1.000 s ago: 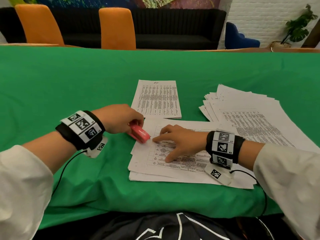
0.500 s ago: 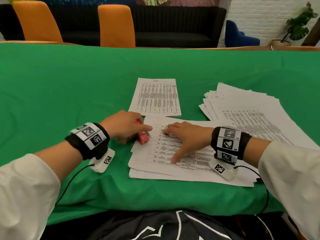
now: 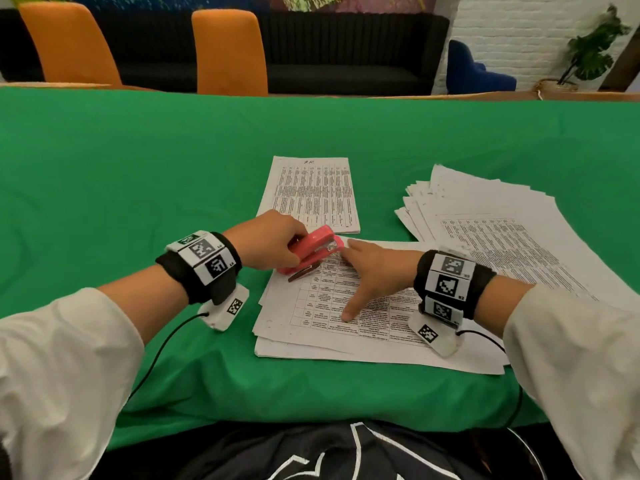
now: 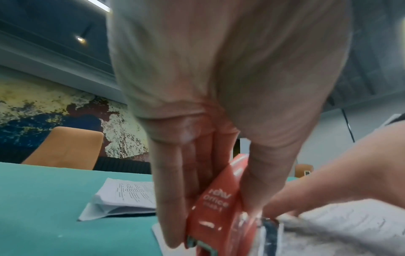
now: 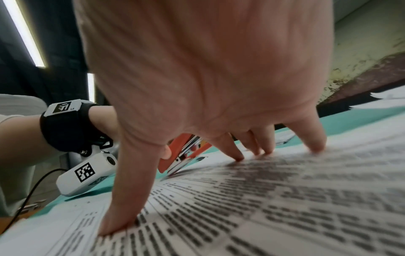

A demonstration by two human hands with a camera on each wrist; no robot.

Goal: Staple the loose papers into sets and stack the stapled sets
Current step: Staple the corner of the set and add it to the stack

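My left hand (image 3: 273, 245) grips a red stapler (image 3: 313, 249), lifted and tilted over the top left corner of the near set of printed papers (image 3: 346, 306). In the left wrist view the fingers (image 4: 175, 199) and thumb curl round the stapler (image 4: 217, 216). My right hand (image 3: 374, 271) lies flat on those papers, fingers spread and pressing them down, as the right wrist view shows with its fingertips (image 5: 238, 155) on the sheet (image 5: 285, 207). A set of papers (image 3: 311, 195) lies further back. A fanned pile of loose sheets (image 3: 502, 230) lies at the right.
A green cloth (image 3: 138, 168) covers the table. Two orange chairs (image 3: 228, 50) and a dark sofa (image 3: 346, 53) stand behind its far edge. Cables run from both wrist cameras over the near edge.
The left hand has lifted the stapler off the papers' corner and tipped its nose up to the right. The right hand stays pressed on the papers.
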